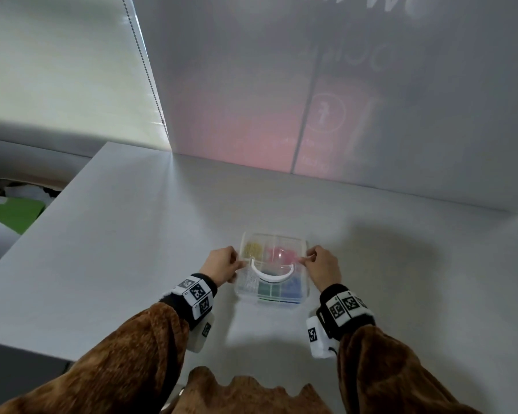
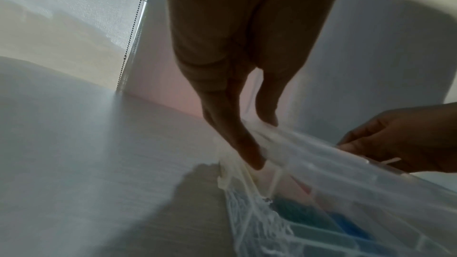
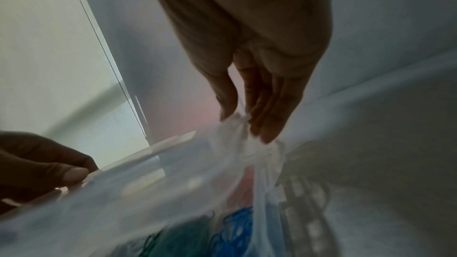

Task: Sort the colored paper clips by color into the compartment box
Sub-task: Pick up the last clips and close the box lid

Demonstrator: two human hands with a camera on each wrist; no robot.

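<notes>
The left hand [image 1: 222, 264] pinches the left edge of the clear lid [image 1: 277, 249], fingers curled onto the plastic. The right hand [image 1: 322, 265] pinches the lid's right edge in the same way. Between them the lid stands partly raised over the compartment box [image 1: 271, 297], hinged along the far side as far as can be judged; its white handle [image 1: 272, 274] curves across the middle.

The box rests on the white table [image 1: 132, 249], close in front of the person. Its clips already lie grouped: yellow clips [image 1: 253, 248] far left, pink clips [image 1: 281, 252] far right, white clips [image 1: 247, 280] near left, green clips [image 1: 265, 289] near centre, blue clips [image 1: 293, 286] near right. No loose clips show on the table, so sorting appears complete and the step in hand is probably closing the lid.

To close it well:
- Lower both edges evenly, so that the lid does not twist.
- Keep the box flat; tilting could spill clips across dividers.
- Press the near corners until any latch catches. Motion blur hides the latch details.
</notes>
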